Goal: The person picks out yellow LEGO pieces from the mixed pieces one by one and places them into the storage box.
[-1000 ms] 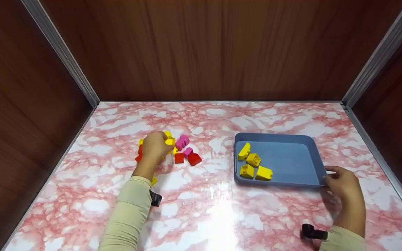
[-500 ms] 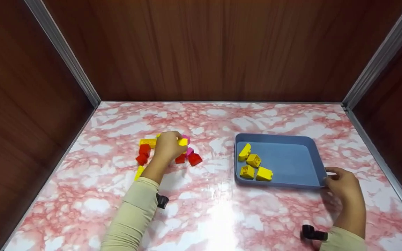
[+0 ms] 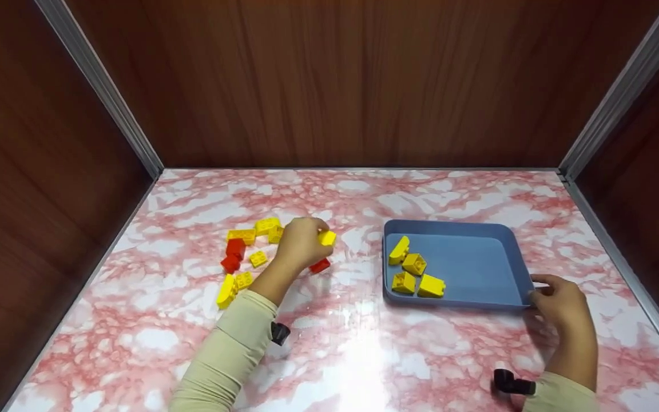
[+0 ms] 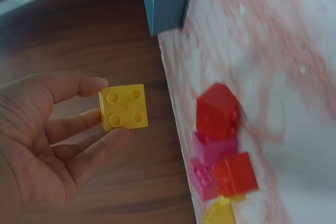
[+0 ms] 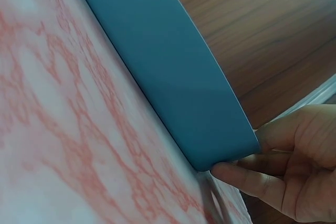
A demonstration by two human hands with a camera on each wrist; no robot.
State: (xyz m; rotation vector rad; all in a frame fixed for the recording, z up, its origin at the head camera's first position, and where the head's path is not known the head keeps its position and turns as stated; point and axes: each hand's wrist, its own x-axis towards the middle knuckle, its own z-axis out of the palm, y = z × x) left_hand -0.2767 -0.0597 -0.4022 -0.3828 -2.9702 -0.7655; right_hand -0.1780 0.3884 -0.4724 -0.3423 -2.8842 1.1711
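My left hand pinches a yellow four-stud toy brick between thumb and fingers, raised over the right side of the loose pile. In the left wrist view, red bricks and pink bricks lie on the table beyond it. The blue-grey tray stands to the right, with several yellow bricks inside along its left side. At the tray's near right corner my right hand grips the wall, thumb on the front and fingers round the side.
Left of my left hand lie several yellow bricks, with a red brick among them. Pink-and-white marbled table surface separates pile and tray. Brown wood-look panels enclose the back and sides.
My left hand has moved right with the yellow brick, from over the pile toward the tray, uncovering bricks at the left. The right hand and tray have stayed put.
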